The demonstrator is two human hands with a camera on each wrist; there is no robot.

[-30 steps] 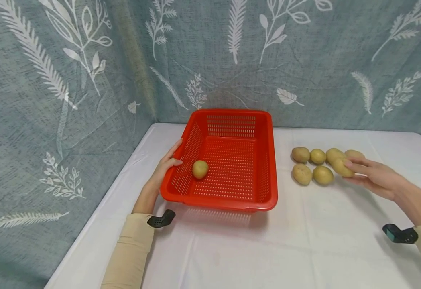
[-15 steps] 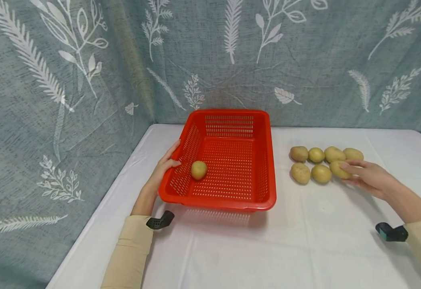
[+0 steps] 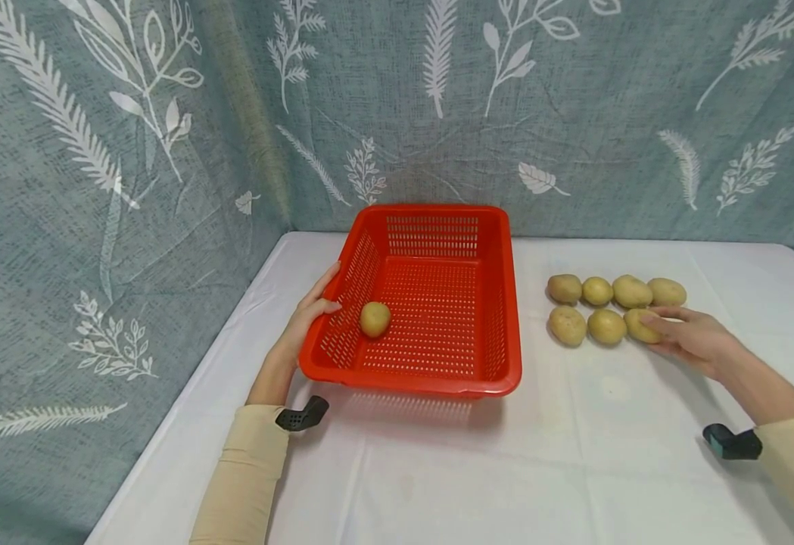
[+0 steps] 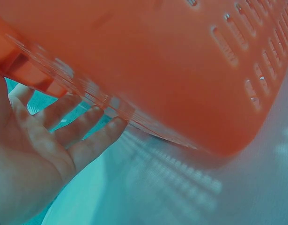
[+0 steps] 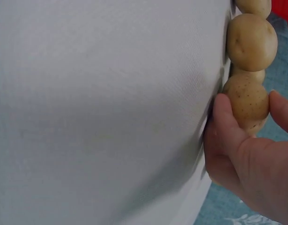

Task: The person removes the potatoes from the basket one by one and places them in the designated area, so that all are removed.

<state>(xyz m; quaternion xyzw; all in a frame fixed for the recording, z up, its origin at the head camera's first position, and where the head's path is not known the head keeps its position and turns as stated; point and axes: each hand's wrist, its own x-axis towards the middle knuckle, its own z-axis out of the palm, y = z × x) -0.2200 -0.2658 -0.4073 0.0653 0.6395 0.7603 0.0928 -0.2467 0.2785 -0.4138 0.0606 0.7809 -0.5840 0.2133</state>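
A red plastic basket (image 3: 431, 386) with slotted walls stands at the middle of the table. My left hand (image 3: 304, 322) holds its left side, thumb over the rim; in the left wrist view the fingertips touch the outer wall. One potato (image 3: 375, 320) lies inside, near the left wall. On the right, my right hand (image 3: 699, 341) pinches a potato (image 5: 249, 98) between thumb and fingers, at the right end of the front row. Beside it sit two more potatoes, a middle one (image 3: 606, 327) and a left one (image 3: 567, 325).
Behind the front row runs a back row of several potatoes (image 3: 631, 291). A white cloth (image 3: 437, 477) covers the table. Blue-green curtains with white leaf prints (image 3: 397, 113) hang along the back and left sides. A black device (image 3: 732, 442) is worn at each wrist.
My right hand has moved left and down with its potato, placing it alongside the front row; the back right potato is now uncovered. My left hand stays on the basket.
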